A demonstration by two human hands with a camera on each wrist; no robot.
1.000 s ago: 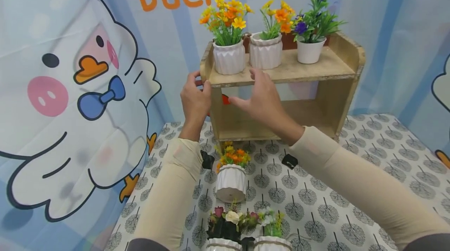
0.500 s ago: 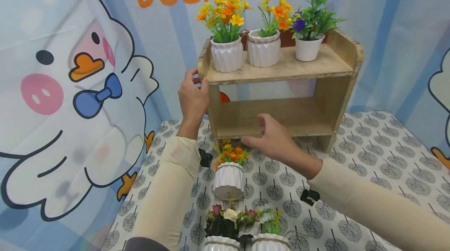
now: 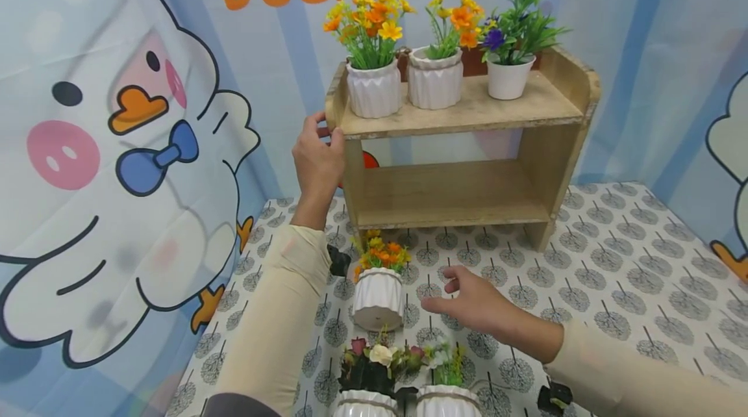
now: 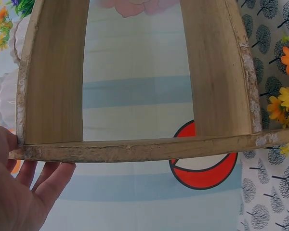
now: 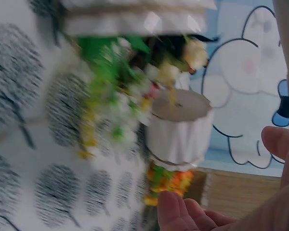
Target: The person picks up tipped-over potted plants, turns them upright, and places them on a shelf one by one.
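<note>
My left hand [image 3: 318, 160] grips the upper left end of a small wooden shelf [image 3: 456, 193], its thumb at the front edge and its fingers round the side panel. Low over the table, my right hand [image 3: 476, 303] has its thumb and fingers spread and holds nothing. Just left of it, a white ribbed flowerpot [image 3: 378, 300] with orange and yellow flowers lies tipped, its base towards me. On the shelf top stand two similar flowerpots, a left one [image 3: 374, 89] and a middle one [image 3: 435, 79], plus a smaller white pot [image 3: 510, 78] with purple flowers.
Near the front are a flowerpot with roses [image 3: 365, 404] and another with small white flowers [image 3: 447, 402], both cut off by the frame. A tree-patterned cloth [image 3: 619, 261] covers the table. Behind the shelf hangs a duck-printed curtain [image 3: 280, 66].
My right hand has come down from the shelf top, past the lower board, to the table beside the tipped flowerpot. The left hand keeps its grip on the shelf.
</note>
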